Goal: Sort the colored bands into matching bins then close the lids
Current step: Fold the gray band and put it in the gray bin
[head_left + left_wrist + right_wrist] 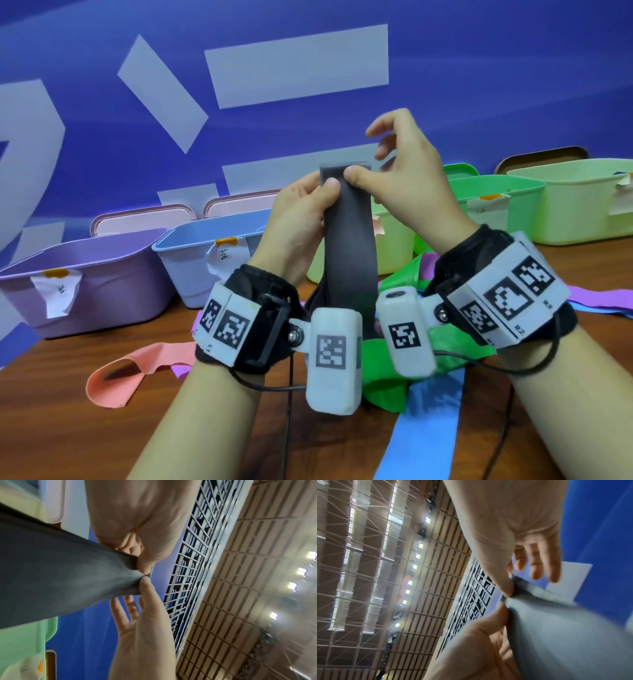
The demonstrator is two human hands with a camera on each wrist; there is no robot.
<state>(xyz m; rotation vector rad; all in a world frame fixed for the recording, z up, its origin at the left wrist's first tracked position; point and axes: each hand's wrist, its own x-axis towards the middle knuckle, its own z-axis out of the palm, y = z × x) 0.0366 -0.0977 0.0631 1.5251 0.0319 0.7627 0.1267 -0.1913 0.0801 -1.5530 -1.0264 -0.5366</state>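
Note:
A dark grey band (pixel 349 246) hangs upright between my two hands, its lower part trailing down to the table behind the wrists. My left hand (pixel 322 192) pinches its top left corner, thumb in front and fingers behind; the left wrist view shows this pinch on the grey band (pixel 60 568). My right hand (pixel 363 171) pinches the top right corner with its thumb, the other fingers (pixel 380 133) spread loosely above. In the right wrist view the thumb meets the grey band (pixel 565 635) at its edge. Open bins stand behind: purple bin (pixel 113 253), blue bin (pixel 191 240), green bin (pixel 507 188), pale green bin (pixel 579 178).
Loose bands lie on the wooden table (pixel 68 428): a salmon band (pixel 113 380) at left, a green band (pixel 383 380) and a blue band (pixel 428 428) under my wrists, a purple band (pixel 603 298) at right. A pale yellow bin (pixel 394 240) stands behind my hands. Lids (pixel 144 219) lean behind the bins.

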